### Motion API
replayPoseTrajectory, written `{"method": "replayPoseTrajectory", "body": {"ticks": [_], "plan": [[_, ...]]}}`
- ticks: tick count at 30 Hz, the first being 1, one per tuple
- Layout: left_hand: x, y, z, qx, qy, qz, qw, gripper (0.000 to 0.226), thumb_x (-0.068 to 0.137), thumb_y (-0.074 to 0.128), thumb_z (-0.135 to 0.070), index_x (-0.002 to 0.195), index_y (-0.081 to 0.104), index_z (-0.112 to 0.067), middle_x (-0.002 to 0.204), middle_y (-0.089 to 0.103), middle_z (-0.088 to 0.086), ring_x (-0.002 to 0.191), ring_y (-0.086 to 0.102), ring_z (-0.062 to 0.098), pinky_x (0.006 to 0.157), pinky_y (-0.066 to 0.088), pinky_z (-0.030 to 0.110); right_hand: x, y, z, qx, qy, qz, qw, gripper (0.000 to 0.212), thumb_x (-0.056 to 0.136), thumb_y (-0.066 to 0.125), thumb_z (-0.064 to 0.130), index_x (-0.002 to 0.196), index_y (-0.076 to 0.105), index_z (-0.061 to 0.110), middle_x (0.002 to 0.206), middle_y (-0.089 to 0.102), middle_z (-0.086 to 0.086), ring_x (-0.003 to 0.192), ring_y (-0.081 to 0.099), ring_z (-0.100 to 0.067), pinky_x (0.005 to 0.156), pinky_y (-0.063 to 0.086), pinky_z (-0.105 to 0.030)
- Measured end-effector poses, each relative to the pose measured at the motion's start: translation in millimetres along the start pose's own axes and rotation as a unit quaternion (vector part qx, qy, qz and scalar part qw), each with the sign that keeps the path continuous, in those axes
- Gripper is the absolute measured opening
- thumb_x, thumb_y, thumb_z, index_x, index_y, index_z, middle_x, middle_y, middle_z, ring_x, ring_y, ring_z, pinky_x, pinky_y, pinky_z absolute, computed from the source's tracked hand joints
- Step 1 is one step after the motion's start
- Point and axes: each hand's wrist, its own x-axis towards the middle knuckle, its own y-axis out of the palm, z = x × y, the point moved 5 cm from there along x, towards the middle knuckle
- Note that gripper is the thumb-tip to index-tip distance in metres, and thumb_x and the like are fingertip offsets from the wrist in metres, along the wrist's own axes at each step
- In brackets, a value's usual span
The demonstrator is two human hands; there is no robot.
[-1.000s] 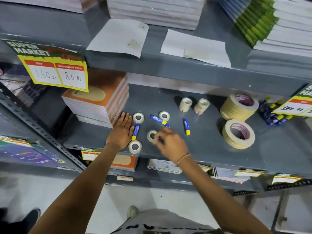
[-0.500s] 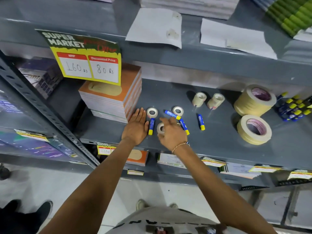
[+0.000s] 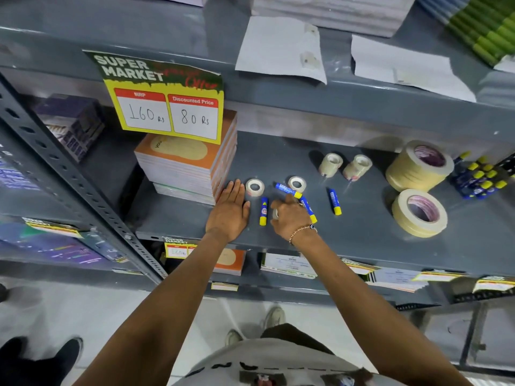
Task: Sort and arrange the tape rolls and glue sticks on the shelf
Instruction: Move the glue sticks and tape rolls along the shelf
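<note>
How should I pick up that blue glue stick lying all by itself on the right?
Pinch the glue stick across its blue middle, coming straight down from above. It lies flat on the shelf with its yellow cap toward you and bare shelf on both long sides, so your fingers probably fit either side of the round body.

This is a shop, specifically a stationery aisle in a supermarket. Grey slotted-steel shelving [image 3: 362, 235] carries goods in stacks: orange-covered notebooks [image 3: 189, 165], white paper reams [image 3: 328, 12] above, and green and blue spined books [image 3: 482, 26] at the upper right. A yellow and green card price sign [image 3: 164, 96] hangs from the upper shelf edge, printed "SUPER MARKET", with "MRP 160 Rs" and "Discounted Price 80 Rs" handwritten in boxes. Smaller yellow price tags [image 3: 437, 275] line the lower shelf edges, and a cluster of blue glue sticks with yellow caps [image 3: 479, 179] stands ready for sale.
</note>
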Motion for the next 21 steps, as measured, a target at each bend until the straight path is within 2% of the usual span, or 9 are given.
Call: {"method": "replayPoseTrajectory", "body": {"ticks": [5, 9, 11, 14, 17, 19, 21], "plan": [[0, 1, 2, -0.02, 0.0, -0.014, 1.0, 0.056, 0.101, 0.024, -0.034, 0.149, 0.012, -0.006, 0.16, 0.012, 0.007, 0.148, 0.006, 0.02, 0.121, 0.003, 0.031, 4, -1, 0, 0.01, -0.009, 0.01, 1.0, 0.034, 0.087, 0.059, 0.018, 0.121, 0.056, 0.013, 0.133, 0.046, -0.017, 0.112, 0.056, -0.036, 0.099, 0.047, -0.041], [1, 0, 2, -0.041, -0.003, -0.024, 0.999, 0.056, 0.101, 0.027, -0.033, 0.149, 0.015, -0.006, 0.159, 0.014, 0.007, 0.148, 0.007, 0.019, 0.12, 0.004, 0.029, 0, 2, 3, -0.021, -0.035, 0.02, 0.999, 0.038, 0.091, 0.057, 0.018, 0.127, 0.05, 0.012, 0.131, 0.049, -0.017, 0.122, 0.049, -0.031, 0.103, 0.042, -0.037], [1, 1, 2, -0.038, -0.005, -0.022, 0.999, 0.056, 0.101, 0.026, -0.034, 0.149, 0.014, -0.007, 0.159, 0.013, 0.006, 0.148, 0.007, 0.019, 0.12, 0.004, 0.029, -1, -4, 3, -0.009, -0.035, 0.019, 0.999, 0.037, 0.089, 0.059, 0.016, 0.125, 0.052, 0.011, 0.129, 0.051, -0.017, 0.118, 0.052, -0.032, 0.101, 0.044, -0.037], [2, 1, 3, -0.041, -0.006, -0.021, 0.999, 0.056, 0.101, 0.026, -0.034, 0.149, 0.015, -0.007, 0.159, 0.014, 0.006, 0.148, 0.007, 0.018, 0.121, 0.004, 0.03, 9, -30, -8, 0.078, 0.002, -0.038, 0.996, 0.027, 0.087, 0.055, 0.014, 0.112, 0.062, 0.011, 0.115, 0.061, -0.019, 0.104, 0.06, -0.036, 0.087, 0.05, -0.035], [2, 2, 3, -0.042, -0.01, -0.019, 0.999, 0.056, 0.101, 0.025, -0.035, 0.149, 0.014, -0.009, 0.159, 0.014, 0.005, 0.148, 0.007, 0.018, 0.121, 0.006, 0.031, 32, -70, -31, 0.132, 0.044, -0.127, 0.982, 0.027, 0.086, 0.058, 0.018, 0.111, 0.064, 0.009, 0.107, 0.065, -0.023, 0.103, 0.06, -0.037, 0.085, 0.049, -0.034], [2, 2, 4, -0.04, -0.015, -0.013, 0.999, 0.057, 0.101, 0.024, -0.037, 0.15, 0.013, -0.011, 0.16, 0.012, 0.003, 0.148, 0.006, 0.017, 0.121, 0.005, 0.032, 54, -80, -44, 0.101, 0.067, -0.106, 0.987, 0.033, 0.087, 0.058, 0.019, 0.117, 0.06, 0.005, 0.113, 0.065, -0.023, 0.112, 0.056, -0.036, 0.09, 0.047, -0.035], [1, 1, 4, -0.041, -0.02, -0.009, 0.999, 0.057, 0.101, 0.024, -0.038, 0.15, 0.012, -0.012, 0.16, 0.011, 0.002, 0.148, 0.005, 0.017, 0.121, 0.004, 0.031, 73, -71, -51, 0.048, 0.088, -0.041, 0.994, 0.038, 0.089, 0.054, 0.024, 0.124, 0.055, 0.007, 0.124, 0.061, -0.018, 0.12, 0.051, -0.035, 0.095, 0.046, -0.036]]}}
